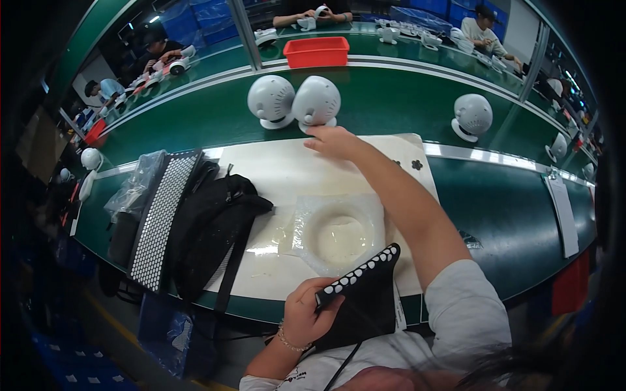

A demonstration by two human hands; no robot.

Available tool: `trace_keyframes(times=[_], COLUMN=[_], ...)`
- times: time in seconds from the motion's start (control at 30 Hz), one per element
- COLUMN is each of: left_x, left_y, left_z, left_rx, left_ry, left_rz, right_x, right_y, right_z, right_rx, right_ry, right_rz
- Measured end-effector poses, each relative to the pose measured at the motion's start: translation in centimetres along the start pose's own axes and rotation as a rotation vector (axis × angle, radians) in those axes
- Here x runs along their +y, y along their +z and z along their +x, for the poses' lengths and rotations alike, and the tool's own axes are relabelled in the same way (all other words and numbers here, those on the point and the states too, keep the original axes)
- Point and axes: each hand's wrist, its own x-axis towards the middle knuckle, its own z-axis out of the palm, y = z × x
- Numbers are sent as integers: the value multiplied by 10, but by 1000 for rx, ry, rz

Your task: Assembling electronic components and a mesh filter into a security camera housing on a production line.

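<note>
Two white fans stand side by side beyond the cream mat; my right hand touches the nearer fan, not yet lifted, grip loose. My left hand clasps a black dotted pad, near me.

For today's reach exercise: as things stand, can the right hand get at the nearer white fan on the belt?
Probably yes. The right hand is stretched across the mat, its fingers at the base of the white fan, with nothing between them. The left hand holds a black pad.

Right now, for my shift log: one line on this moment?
left hand: holds black perforated panel | right hand: touching white round fan | second fan beside
</note>
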Motion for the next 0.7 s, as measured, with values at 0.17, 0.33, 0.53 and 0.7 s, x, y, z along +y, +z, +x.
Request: trace_keyframes(times=[0.17,0.33,0.53,0.7], left_x=[-3,2,0,0], left_y=[-3,-3,-4,-2], left_z=[-2,-4,-6,-3], left_rx=[-4,-7,-17,24], left_ry=[-39,-31,-13,43], left_rz=[-25,-59,-120,-61], right_x=[2,-1,-46,-100], right_y=[1,-20,-62,-77], right_z=[2,-19,-88,-152], right_rx=[175,790,808,494], right_ry=[112,-19,-131,95], right_rz=[-324,-470,138,765])
